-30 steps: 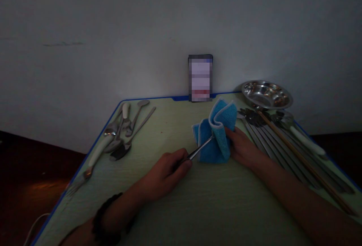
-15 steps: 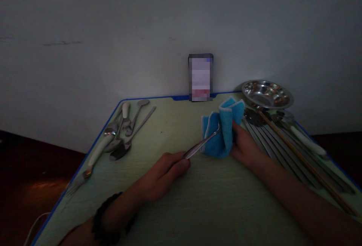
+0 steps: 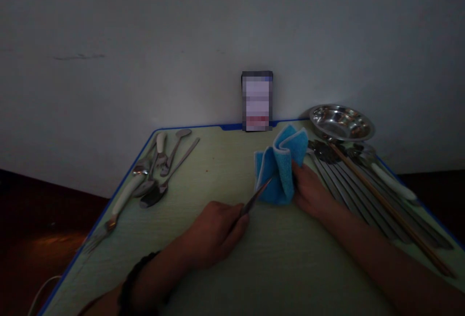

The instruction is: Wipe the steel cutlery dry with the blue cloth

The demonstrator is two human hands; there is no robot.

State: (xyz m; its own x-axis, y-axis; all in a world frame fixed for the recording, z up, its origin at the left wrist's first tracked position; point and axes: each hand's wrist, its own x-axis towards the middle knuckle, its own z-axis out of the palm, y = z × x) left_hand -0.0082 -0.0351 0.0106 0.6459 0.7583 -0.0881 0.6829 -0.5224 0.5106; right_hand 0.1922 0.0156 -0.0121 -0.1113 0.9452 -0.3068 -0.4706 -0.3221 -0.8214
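Observation:
My left hand [image 3: 214, 231] is closed round the handle of a metal utensil [image 3: 256, 196] whose far end is buried in a folded blue cloth [image 3: 279, 168]. My right hand [image 3: 310, 191] grips that cloth from the right side, just above the pale green table [image 3: 232, 161]. The utensil's head is hidden inside the cloth, so its kind cannot be made out. A dark band sits on my left wrist.
A heap of spoons and forks [image 3: 152, 175] lies at the table's left edge. On the right are a row of long metal utensils and chopsticks [image 3: 363, 185] and a steel bowl [image 3: 341, 122]. A small box [image 3: 257, 100] stands against the white wall.
My left hand drew the utensil back toward me and tilted it, so less of it shows outside the cloth. The cloth was regripped and shifted slightly left.

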